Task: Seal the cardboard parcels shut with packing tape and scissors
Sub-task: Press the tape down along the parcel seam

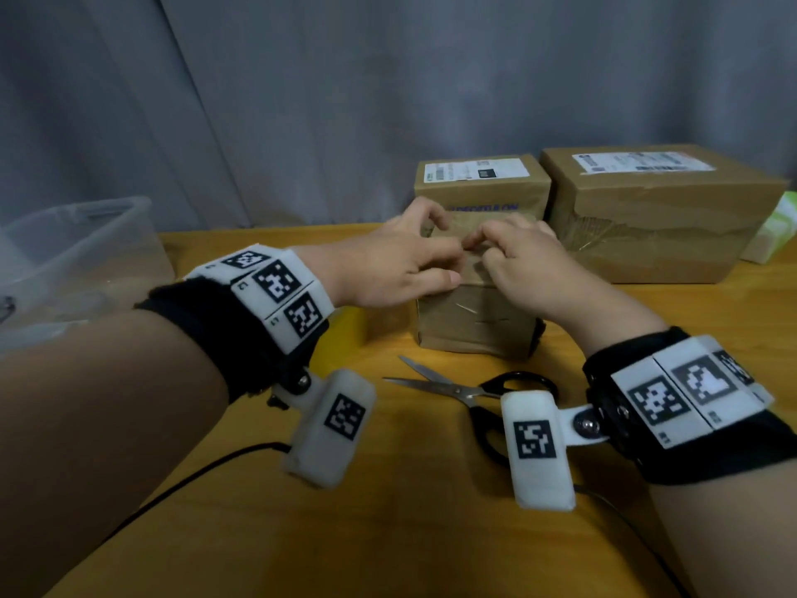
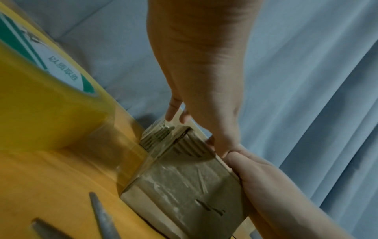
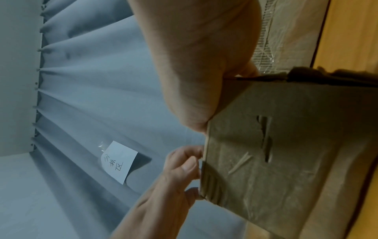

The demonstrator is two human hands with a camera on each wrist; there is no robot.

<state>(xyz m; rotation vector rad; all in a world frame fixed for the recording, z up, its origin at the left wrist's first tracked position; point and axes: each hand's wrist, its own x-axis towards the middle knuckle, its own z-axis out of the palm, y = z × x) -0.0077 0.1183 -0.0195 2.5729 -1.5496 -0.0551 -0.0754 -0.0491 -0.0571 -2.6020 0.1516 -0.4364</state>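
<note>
Near the table's (image 1: 388, 511) middle, a small cardboard parcel (image 1: 470, 321) stands under both hands: the left hand (image 1: 401, 261) and right hand (image 1: 517, 261) curl fingers onto its top edge, fingertips hidden. Open scissors (image 1: 457, 390) lie just before it; the yellow tape roll (image 2: 47, 113) sits beside it, partly cut off. Two labelled parcels stand behind.

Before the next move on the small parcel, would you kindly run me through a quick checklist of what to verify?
1. Small brown cardboard parcel upright on the yellow wooden table: ok.
2. Left hand and right hand both on its top: ok.
3. Top seam fully taped: cannot tell, hands cover it.
4. Black-handled steel scissors within reach, lying open in front of the parcel: ok.
5. Yellowish packing tape roll nearby, left of the parcel: ok.
6. Front face wrinkled under its tape: not ok.
</note>
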